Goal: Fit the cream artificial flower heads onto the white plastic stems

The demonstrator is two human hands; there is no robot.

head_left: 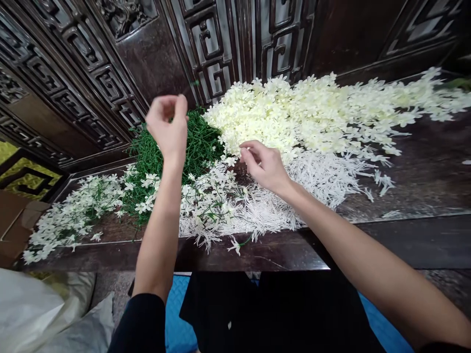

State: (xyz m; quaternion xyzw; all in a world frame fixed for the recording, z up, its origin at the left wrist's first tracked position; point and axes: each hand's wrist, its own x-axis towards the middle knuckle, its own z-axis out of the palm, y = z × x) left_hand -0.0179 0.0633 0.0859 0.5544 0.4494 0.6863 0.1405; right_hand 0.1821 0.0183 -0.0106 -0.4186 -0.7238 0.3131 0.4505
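Observation:
My left hand (168,125) is raised over a pile of thin green plastic stems (200,144), thumb and forefinger pinched together. A small blurred green bit shows just beyond its fingertips; what the pinch holds is not clear. My right hand (267,165) is closed in a pinch at the near edge of a large heap of cream artificial flowers (272,115). Whatever lies between its fingertips is too small to make out. Beneath and beside that hand spread loose white plastic stamens (324,179). Flowers joined to green stems (217,203) lie between my forearms.
Everything lies on a long dark wooden bench (423,181) backed by a carved lattice panel (154,59). More stemmed white flowers (73,211) reach its left end. A cardboard box (14,220) and pale sacks (33,314) stand at lower left.

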